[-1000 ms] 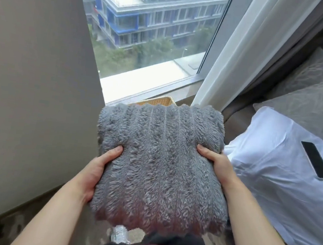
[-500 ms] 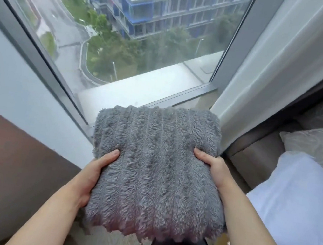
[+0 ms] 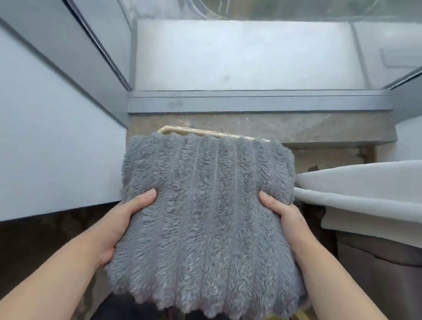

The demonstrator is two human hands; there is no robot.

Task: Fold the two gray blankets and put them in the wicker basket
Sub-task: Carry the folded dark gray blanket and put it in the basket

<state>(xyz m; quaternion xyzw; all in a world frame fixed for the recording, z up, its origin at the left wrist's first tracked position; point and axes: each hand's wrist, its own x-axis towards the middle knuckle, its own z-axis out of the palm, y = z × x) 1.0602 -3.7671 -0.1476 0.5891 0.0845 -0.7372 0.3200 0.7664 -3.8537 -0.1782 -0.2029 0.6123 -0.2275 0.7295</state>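
text: none legible | labels: none | numbers: none | signs: none

The gray blanket (image 3: pixel 206 212) is folded into a thick, fluffy, ribbed square, gripped at its side edges by the left hand (image 3: pixel 123 218) and the right hand (image 3: pixel 286 217). Beyond its far edge shows a pale woven strip of the wicker basket (image 3: pixel 207 133), the rest hidden beneath the blanket.

You have a fluffy gray folded blanket (image 3: pixel 204 225), its pile running in long parallel ribs with paler lines in the grooves. Past its far edge shows the pale tan woven rim of the wicker basket (image 3: pixel 207 133). The fabric curtain (image 3: pixel 373 195) is plain off-white, the metal window frame (image 3: pixel 259 107) slate gray, the floor (image 3: pixel 6 262) mottled brown.
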